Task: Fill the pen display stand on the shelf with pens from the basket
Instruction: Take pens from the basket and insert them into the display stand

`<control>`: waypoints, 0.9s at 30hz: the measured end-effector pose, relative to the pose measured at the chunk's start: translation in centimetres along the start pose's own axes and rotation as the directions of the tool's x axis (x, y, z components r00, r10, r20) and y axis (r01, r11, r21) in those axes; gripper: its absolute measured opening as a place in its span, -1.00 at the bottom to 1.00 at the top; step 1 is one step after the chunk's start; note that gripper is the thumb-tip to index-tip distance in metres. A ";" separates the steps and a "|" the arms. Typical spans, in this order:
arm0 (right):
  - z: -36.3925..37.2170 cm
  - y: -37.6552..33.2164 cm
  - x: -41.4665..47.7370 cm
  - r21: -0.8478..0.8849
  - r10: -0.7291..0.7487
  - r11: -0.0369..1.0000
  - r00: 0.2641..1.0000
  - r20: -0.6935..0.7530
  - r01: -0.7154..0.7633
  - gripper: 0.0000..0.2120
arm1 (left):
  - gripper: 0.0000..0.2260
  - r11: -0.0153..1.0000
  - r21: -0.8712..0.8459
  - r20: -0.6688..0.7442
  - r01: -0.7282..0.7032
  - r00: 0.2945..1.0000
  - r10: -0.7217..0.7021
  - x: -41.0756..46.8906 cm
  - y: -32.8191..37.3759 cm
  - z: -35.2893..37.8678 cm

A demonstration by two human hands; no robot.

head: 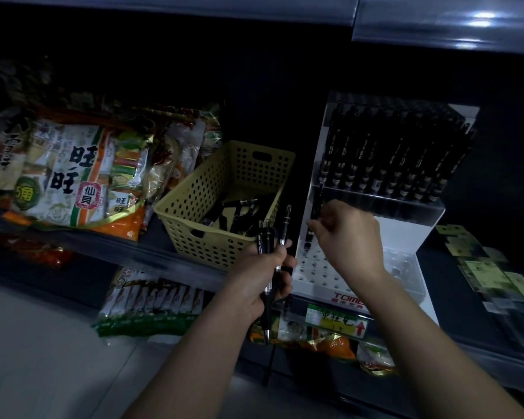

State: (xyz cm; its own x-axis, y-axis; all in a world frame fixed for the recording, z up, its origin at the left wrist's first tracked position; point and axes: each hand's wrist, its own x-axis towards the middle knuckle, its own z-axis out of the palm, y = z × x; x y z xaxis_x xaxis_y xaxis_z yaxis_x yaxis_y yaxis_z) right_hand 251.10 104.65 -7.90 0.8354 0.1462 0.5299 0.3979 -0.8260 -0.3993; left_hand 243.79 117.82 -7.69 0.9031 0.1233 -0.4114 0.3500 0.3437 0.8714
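A white and clear pen display stand sits on the shelf; its upper tier is packed with several black pens. The lower tier's hole board shows many open holes. My right hand pinches one black pen, held upright with its tip at a hole at the board's far left. My left hand grips a bundle of black pens just left of the stand. A yellow perforated basket to the left holds more black pens.
Snack bags lie on the shelf left of the basket. More packets fill the shelf below. Small boxed goods sit right of the stand. A price label hangs on the shelf edge. The upper shelf rail runs overhead.
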 end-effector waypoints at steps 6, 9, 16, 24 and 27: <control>0.2 0.2 0.0 -0.012 0.037 0.999 0.998 0.047 -0.036 -0.86 | -0.85 1.000 -0.004 0.005 0.000 1.000 0.000 0.0 0.0 0.0; 0.2 0.1 -0.2 -0.040 0.021 0.999 0.998 0.063 -0.019 -0.84 | -0.85 1.000 -0.006 0.027 -0.003 1.000 0.003 0.0 0.0 0.0; -2.3 -1.2 0.1 0.201 0.055 0.977 0.993 0.102 -0.075 -0.61 | -0.86 0.996 -0.023 0.085 -0.090 0.992 0.091 0.0 -0.2 0.1; -3.8 -2.2 0.3 0.635 0.131 0.646 0.880 0.457 -0.425 -0.82 | -0.93 0.982 -0.063 0.138 -0.178 0.973 0.186 -0.7 -0.2 0.9; -4.0 -2.0 0.4 0.711 0.176 0.551 0.894 0.413 -0.437 -0.79 | -0.88 0.989 0.011 0.108 -0.147 0.984 0.145 -0.4 -0.5 0.9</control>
State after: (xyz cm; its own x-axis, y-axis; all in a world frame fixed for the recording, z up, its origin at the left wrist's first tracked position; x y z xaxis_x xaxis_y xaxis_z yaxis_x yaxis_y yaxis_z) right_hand 249.14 104.16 -3.95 0.9731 0.2101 0.0949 0.1243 -0.1314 -0.9835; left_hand 243.49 116.80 -7.68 0.9658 0.0708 -0.2495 0.2162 0.3113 0.9254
